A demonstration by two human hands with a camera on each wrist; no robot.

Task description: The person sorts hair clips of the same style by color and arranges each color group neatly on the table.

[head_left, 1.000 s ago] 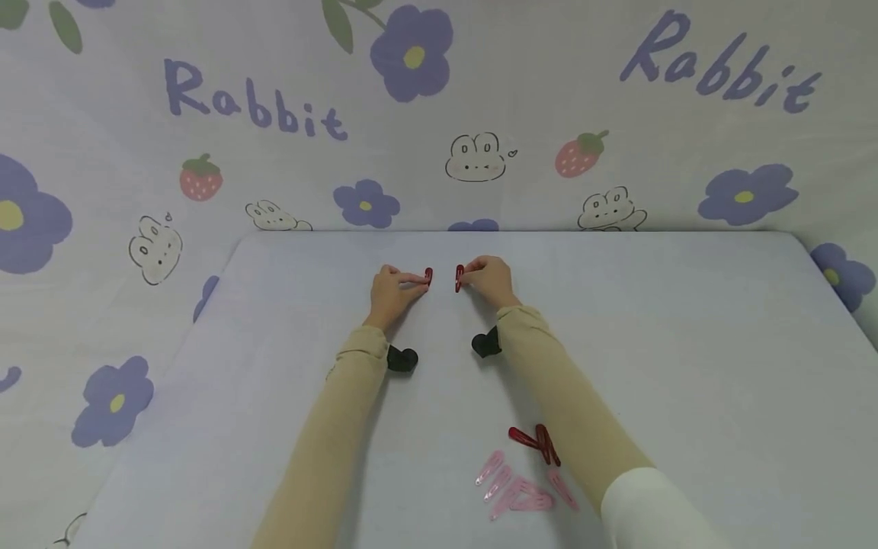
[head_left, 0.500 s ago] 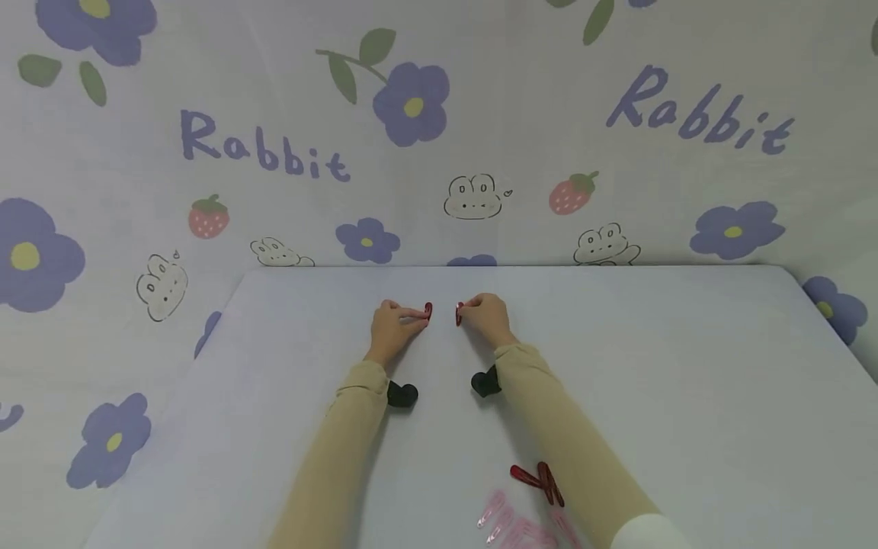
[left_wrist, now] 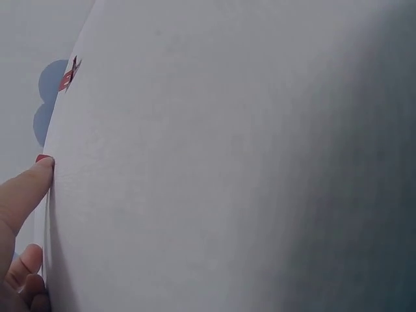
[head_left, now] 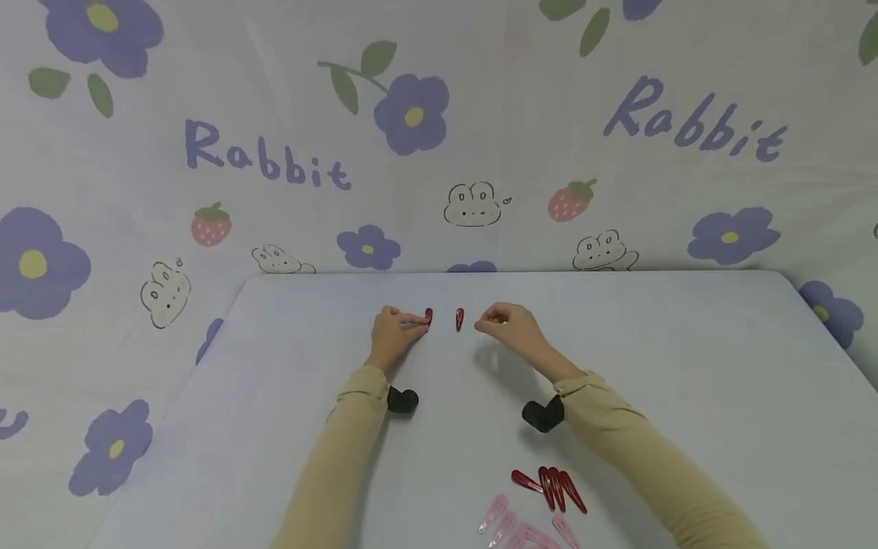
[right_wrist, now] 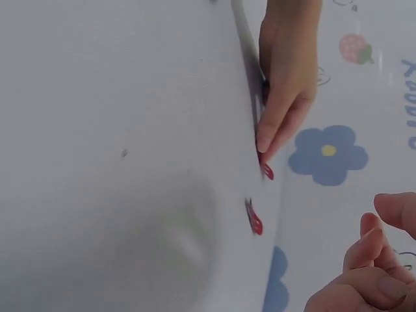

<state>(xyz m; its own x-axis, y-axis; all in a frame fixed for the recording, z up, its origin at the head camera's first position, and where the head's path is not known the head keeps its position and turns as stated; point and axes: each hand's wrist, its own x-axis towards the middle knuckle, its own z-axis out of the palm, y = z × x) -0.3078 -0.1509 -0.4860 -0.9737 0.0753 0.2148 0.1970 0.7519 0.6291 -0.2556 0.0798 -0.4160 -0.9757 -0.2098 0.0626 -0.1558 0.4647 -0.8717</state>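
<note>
from my end, l hand [head_left: 396, 335] has thumb + finger clamped on the l clip [head_left: 428, 313], a red one, nr the table's [head_left: 686, 396] far edge, left of ctr. r clip [head_left: 459, 320], also red, lies nr it, same edge. r hand [head_left: 514, 329] is just right of that, fingers loosely bent, tips apart. well back from the far edge i've 4 red clips [head_left: 558, 489] bunched, w/ pink clips [head_left: 492, 515] beside, partly out of view.
</note>
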